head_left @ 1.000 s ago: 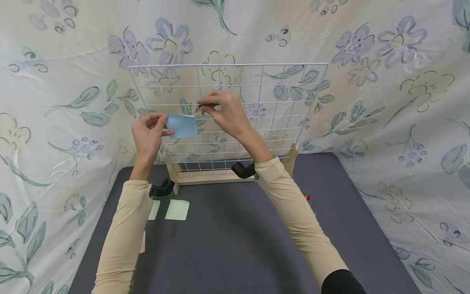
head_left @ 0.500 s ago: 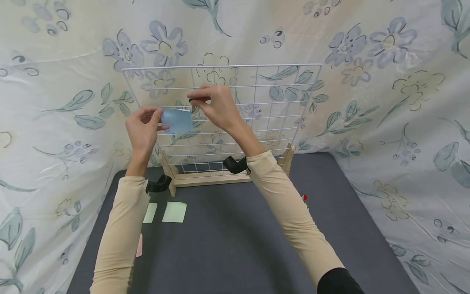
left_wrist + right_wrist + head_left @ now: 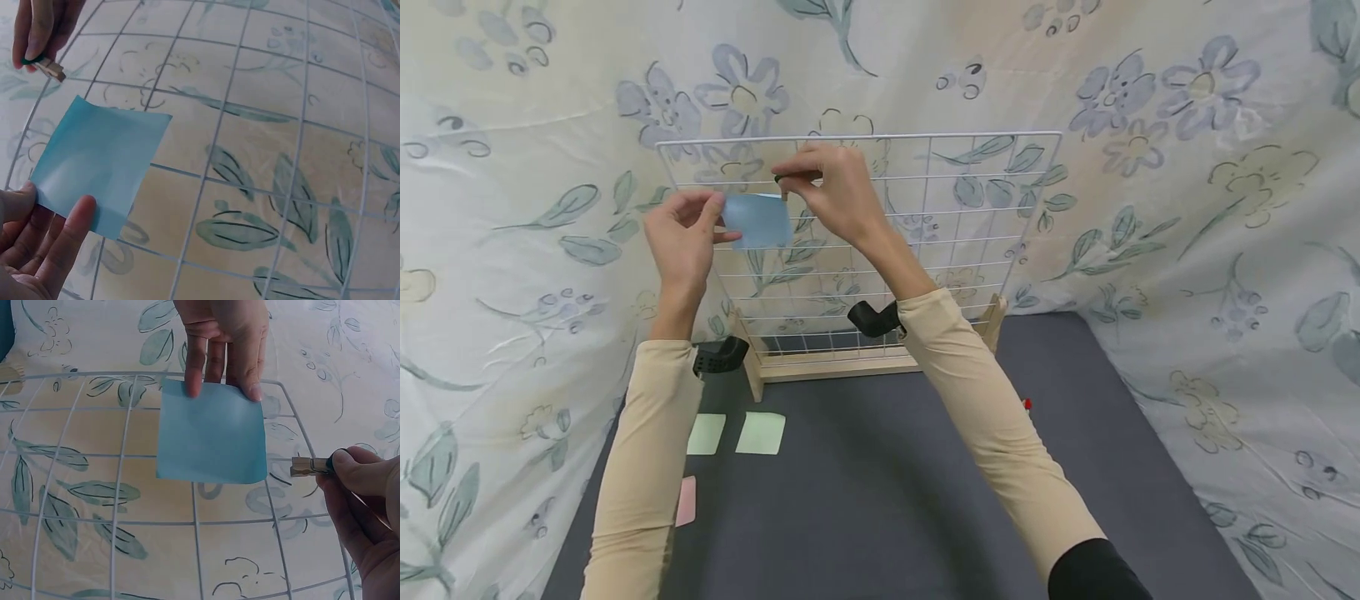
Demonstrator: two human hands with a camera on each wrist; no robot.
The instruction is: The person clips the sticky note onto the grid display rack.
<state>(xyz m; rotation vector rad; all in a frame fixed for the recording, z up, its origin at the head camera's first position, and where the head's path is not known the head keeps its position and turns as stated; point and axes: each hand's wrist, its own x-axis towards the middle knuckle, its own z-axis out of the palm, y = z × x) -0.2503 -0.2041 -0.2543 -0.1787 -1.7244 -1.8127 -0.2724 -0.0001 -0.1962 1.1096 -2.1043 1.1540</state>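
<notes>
Just apart, clothespin [image 3: 308, 466] and edge of paper [image 3: 211, 433]

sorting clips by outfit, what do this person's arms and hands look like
The left sleeve and right sleeve are plain beige; a black section shows at the right one's upper end. A black device sits at each wrist. The left hand and right hand are ungloved.

Both arms [image 3: 992, 421] outstretched, left fingers [image 3: 72, 234] and right fingers [image 3: 801, 160] each in a pinch, the right slightly higher.
</notes>
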